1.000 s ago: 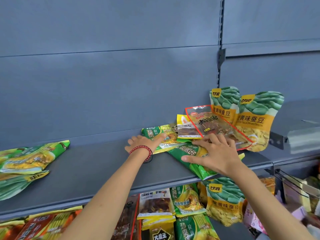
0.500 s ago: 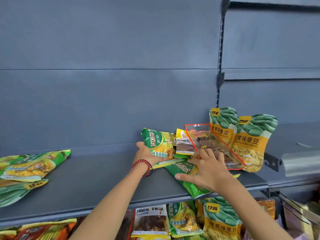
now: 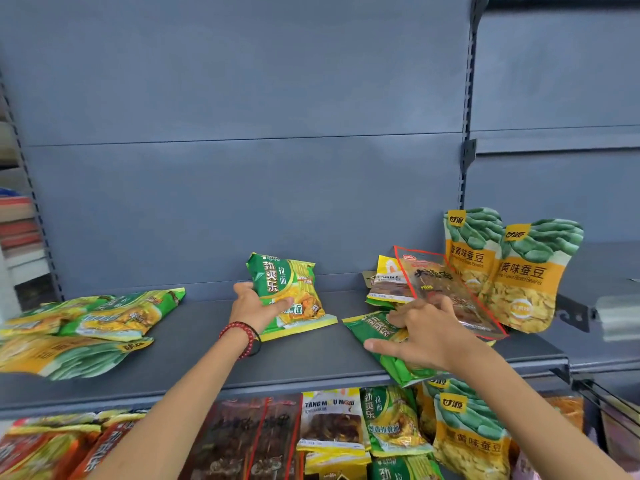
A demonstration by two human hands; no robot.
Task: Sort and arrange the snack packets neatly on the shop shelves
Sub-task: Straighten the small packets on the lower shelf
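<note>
- While the left hand (image 3: 258, 306) is gripping the glossy green-and-yellow foil noodle-snack packet (image 3: 287, 292), thumb across its front and fingers curled behind its left edge, the packet is standing tilted on its bottom seam on the grey metal shelf (image 3: 180, 362), near the back panel and about mid-shelf.
- The right hand (image 3: 426, 336) is lying open with fingers spread, pressing on a flat green foil packet (image 3: 375, 332) that is overhanging the shelf's front edge. Its fingertips are touching a clear red-bordered plastic packet (image 3: 446, 289) leaning just behind.
- Two tall green-and-orange bean pouches (image 3: 533, 271) are standing upright at the right end, overlapping each other. A loose heap of green and yellow packets (image 3: 86, 323) is lying at the left end, well apart.
- Handling judgement: the gripped packet is likely behaving as a light, air-puffed, slippery bag with brittle contents. Squeezing the middle is risking crushing them; taking it by a side edge or a sealed seam is looking safer.
- The overhanging flat packet is probably sliding easily on the painted metal and is needing to be drawn back from the edge before release.
</note>
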